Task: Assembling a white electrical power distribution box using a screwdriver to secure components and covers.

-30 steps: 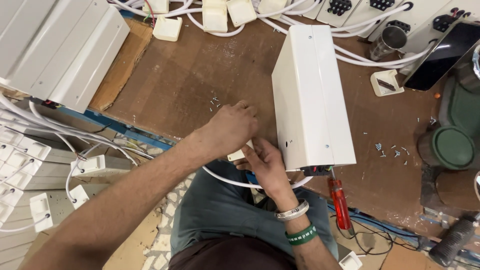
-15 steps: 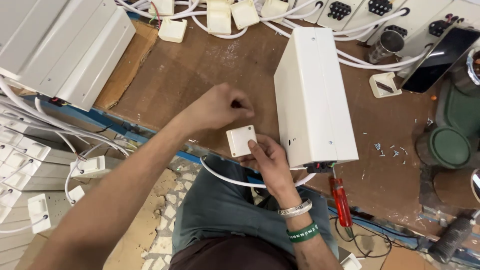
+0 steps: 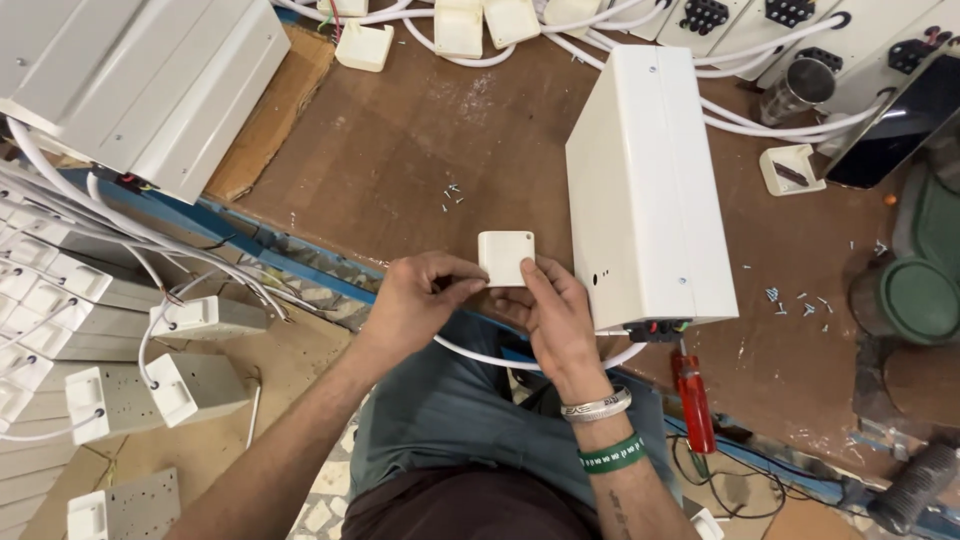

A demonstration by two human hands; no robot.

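Both my hands hold a small square cream plastic box (image 3: 506, 257) at the near edge of the brown workbench (image 3: 400, 150). My left hand (image 3: 420, 300) pinches its left lower side with fingertips. My right hand (image 3: 548, 310), with bracelets on the wrist, grips its right and bottom side. A white cable (image 3: 480, 357) runs below my hands toward a tall cream metal enclosure (image 3: 645, 180) standing just right of the box.
A red-handled screwdriver (image 3: 693, 400) lies below the enclosure. Loose screws (image 3: 452, 195) are scattered on the bench. More small cream boxes (image 3: 460, 25) with cables sit at the back, a steel cup (image 3: 795, 88) and phone (image 3: 895, 125) at right, grey socket boxes (image 3: 150, 385) at left.
My left hand dropped from above the small box to its left side. The box rose from behind my hands into plain view, now held by both hands.
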